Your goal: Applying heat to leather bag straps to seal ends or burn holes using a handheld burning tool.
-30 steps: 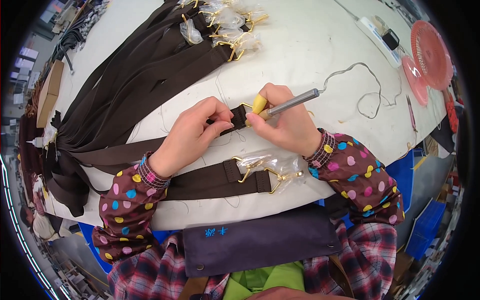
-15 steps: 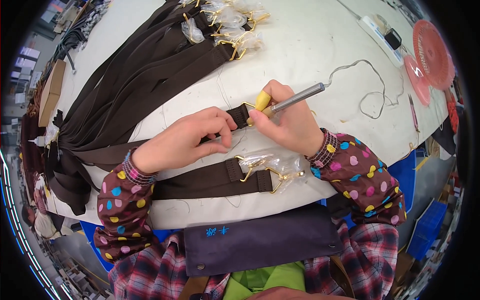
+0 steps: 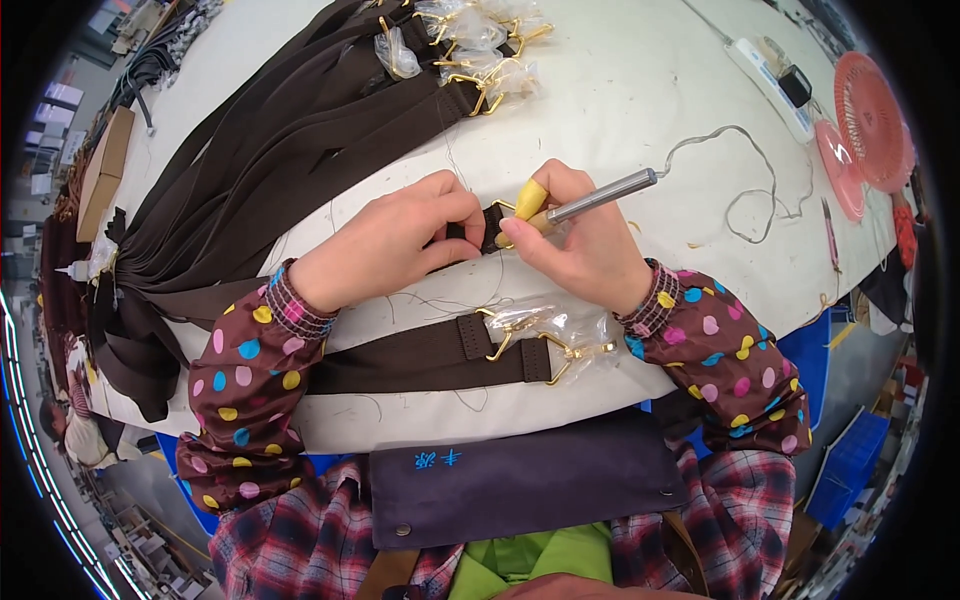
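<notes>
My left hand (image 3: 395, 240) pinches a dark brown webbing strap (image 3: 491, 229) near its end, thumb and fingers closed on it. A gold metal buckle (image 3: 505, 206) sits at that strap end, partly behind my right fingers. In my right hand (image 3: 592, 255) is a corded pen-like tool (image 3: 606, 194) with a silver barrel and a tan front part. A yellow finger cover (image 3: 531, 199) wraps my right index finger. The tool's tip is hidden by my thumb and fingers, close against the buckle end of the strap.
Two straps (image 3: 410, 358) with gold hooks in clear plastic (image 3: 575, 335) lie nearer me. A large bundle of dark straps (image 3: 270, 150) fans out at the left. Toward the far right are a power strip (image 3: 768, 88), a pink basket (image 3: 872, 120) and tweezers (image 3: 831, 232).
My left hand has shifted right and slightly up along the strap, closer to the buckle, and its fingers have closed in. My right hand and the tool have moved only slightly.
</notes>
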### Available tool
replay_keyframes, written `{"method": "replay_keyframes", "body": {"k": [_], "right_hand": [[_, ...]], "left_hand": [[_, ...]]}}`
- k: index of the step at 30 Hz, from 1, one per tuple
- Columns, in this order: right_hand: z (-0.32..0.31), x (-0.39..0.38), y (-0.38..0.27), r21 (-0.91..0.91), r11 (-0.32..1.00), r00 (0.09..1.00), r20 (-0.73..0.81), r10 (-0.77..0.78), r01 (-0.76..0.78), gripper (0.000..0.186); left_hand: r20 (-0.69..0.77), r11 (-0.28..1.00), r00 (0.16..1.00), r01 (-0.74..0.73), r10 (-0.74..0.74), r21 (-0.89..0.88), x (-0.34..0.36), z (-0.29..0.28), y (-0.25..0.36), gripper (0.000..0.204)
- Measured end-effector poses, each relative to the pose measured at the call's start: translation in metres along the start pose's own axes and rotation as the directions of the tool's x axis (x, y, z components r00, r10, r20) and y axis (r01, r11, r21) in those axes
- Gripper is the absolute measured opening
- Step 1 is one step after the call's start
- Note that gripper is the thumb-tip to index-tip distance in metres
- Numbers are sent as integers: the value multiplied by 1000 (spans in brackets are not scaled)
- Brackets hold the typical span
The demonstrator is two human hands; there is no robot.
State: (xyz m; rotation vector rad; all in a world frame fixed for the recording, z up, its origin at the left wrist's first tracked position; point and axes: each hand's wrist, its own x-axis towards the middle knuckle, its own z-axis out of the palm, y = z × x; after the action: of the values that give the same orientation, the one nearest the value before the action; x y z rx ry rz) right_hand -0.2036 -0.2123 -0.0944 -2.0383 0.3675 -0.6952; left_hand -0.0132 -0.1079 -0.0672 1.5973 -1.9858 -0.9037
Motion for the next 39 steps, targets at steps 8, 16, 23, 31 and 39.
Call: {"method": "replay_keyframes", "body": {"k": [8, 16, 23, 31, 39], "right_hand": [[0, 1, 0, -101, 991, 996, -2, -90, 89, 24], [0, 1, 1, -119, 989, 996, -1, -85, 85, 24], [1, 1, 2, -160, 980, 993, 0, -122, 121, 24], [4, 9, 7, 80, 997, 996, -82, 22, -15, 24], [5, 10, 10, -3, 999, 997, -65, 45, -45, 26]], "left_hand": [[-90, 998, 996, 17, -22, -59, 0, 7, -5, 13], [-89, 998, 995, 49, -53, -48, 0, 6, -2, 13], [-156, 992, 986, 45, -62, -114, 0, 9, -8, 11], [-228, 958, 957, 119, -180, -259, 3, 15, -10, 7], [-226, 945, 946, 167, -234, -281, 3, 13, -5, 10]]}}
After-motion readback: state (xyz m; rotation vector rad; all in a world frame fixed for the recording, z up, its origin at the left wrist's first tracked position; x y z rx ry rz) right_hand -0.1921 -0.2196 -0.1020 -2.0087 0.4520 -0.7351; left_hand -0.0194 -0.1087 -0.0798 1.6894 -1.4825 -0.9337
